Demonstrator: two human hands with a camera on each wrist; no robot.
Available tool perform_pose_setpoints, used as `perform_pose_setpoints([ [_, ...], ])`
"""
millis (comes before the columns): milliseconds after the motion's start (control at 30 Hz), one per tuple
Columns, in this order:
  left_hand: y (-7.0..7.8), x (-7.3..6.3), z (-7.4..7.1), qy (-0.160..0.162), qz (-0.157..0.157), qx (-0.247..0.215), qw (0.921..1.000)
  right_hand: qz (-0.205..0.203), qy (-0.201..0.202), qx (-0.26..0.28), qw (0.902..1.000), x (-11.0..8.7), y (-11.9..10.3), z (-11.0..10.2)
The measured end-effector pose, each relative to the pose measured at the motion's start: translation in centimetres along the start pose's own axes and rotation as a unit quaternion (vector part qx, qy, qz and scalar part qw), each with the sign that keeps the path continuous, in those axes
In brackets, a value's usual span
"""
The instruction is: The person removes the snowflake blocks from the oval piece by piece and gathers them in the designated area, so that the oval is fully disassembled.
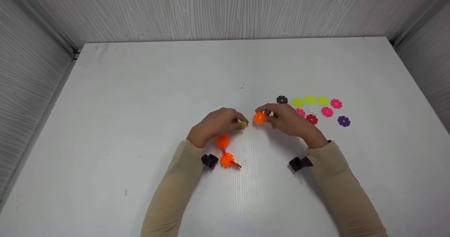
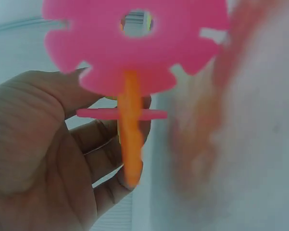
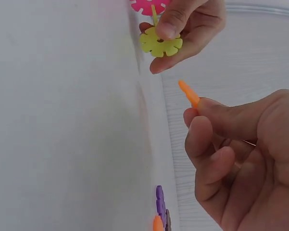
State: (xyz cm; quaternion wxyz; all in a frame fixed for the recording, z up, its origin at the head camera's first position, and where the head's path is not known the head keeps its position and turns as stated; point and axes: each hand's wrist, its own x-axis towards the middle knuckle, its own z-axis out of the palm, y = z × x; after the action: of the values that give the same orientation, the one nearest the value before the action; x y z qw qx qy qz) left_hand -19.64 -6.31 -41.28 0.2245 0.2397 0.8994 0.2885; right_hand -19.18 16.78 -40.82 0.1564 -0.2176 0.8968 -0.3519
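Nearest sleeves: the person's forearms are covered by beige fabric sleeves (image 1: pixel 163 198).
Wrist fittings: a black fitting (image 1: pixel 210 161) is seen at the left wrist and another black fitting (image 1: pixel 297 164) at the right.
Joined chain: beside the left wrist, a chain of thin, notched, flower-shaped plastic discs (image 1: pixel 226 160) is seen, with orange, pink and dark red pieces slotted crosswise; whether its whole length is borne by the bench (image 1: pixel 116 107) cannot be told.
Left hand: a yellow-green notched plastic disc (image 3: pixel 160 42) is pinched by the left hand (image 1: pixel 218 124), its grip clamped between thumb and fingers; a pink notched disc (image 3: pixel 149 6) is seen close by it in the right wrist view.
Right hand: a bright orange flower-shaped plastic disc (image 1: pixel 259 117) is held at its edge by the right hand (image 1: pixel 290 121), its grip clamped with thumb and fingertips.
Gap: the orange disc and the yellow-green disc are held near each other, apart.
Loose discs: beyond the right wrist, red (image 1: pixel 312 120), purple (image 1: pixel 344 121), white (image 1: pixel 313 110), pink (image 1: pixel 327 111), yellow-green (image 1: pixel 309 100) and dark brown (image 1: pixel 282 100) discs are spread on the bench.
Back wall: the bench's far edge is backed by a pale wood-grain panel (image 1: pixel 225 12).
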Motion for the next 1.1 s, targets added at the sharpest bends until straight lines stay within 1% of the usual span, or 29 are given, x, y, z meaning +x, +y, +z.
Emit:
perform_pose_setpoints([
  [67, 0.0, 0.0, 0.0, -0.007, -0.009, 0.002, 0.9999, 0.008, 0.003, -0.002, 1.0000, 0.0, 0.1, -0.2],
  [200, 0.2, 0.0, -0.1, -0.015, -0.018, 0.010, 0.9997, 0.020, 0.008, -0.003, 0.9998, -0.1, 0.3, -0.8],
  [400, 0.6, -0.4, -0.4, -0.029, -0.034, 0.016, 0.9989, 0.052, 0.006, 0.001, 0.9986, -0.7, 1.0, -2.5],
  [500, 0.7, -0.8, -0.7, -0.036, -0.037, 0.018, 0.9985, 0.058, 0.003, 0.006, 0.9983, -1.0, 1.6, -3.4],
  [600, 0.7, -1.1, -0.9, -0.035, -0.048, 0.043, 0.9973, 0.063, -0.005, 0.004, 0.9980, -1.4, 2.1, -4.2],
  [733, 0.9, -1.4, -1.0, -0.032, -0.080, 0.091, 0.9921, 0.080, -0.017, -0.003, 0.9966, -1.9, 2.5, -5.2],
  [800, 1.0, -1.5, -1.0, -0.033, -0.096, 0.102, 0.9895, 0.090, -0.023, -0.002, 0.9957, -2.1, 2.7, -5.5],
  [867, 1.0, -1.6, -1.0, -0.034, -0.105, 0.105, 0.9883, 0.096, -0.025, 0.000, 0.9951, -2.3, 2.8, -5.8],
  [967, 1.0, -1.5, -1.0, -0.029, -0.105, 0.106, 0.9883, 0.097, -0.027, 0.004, 0.9949, -2.6, 3.1, -6.3],
  [1100, 1.0, -1.4, -1.0, -0.016, -0.091, 0.110, 0.9896, 0.101, -0.025, 0.007, 0.9946, -3.1, 3.6, -6.9],
])
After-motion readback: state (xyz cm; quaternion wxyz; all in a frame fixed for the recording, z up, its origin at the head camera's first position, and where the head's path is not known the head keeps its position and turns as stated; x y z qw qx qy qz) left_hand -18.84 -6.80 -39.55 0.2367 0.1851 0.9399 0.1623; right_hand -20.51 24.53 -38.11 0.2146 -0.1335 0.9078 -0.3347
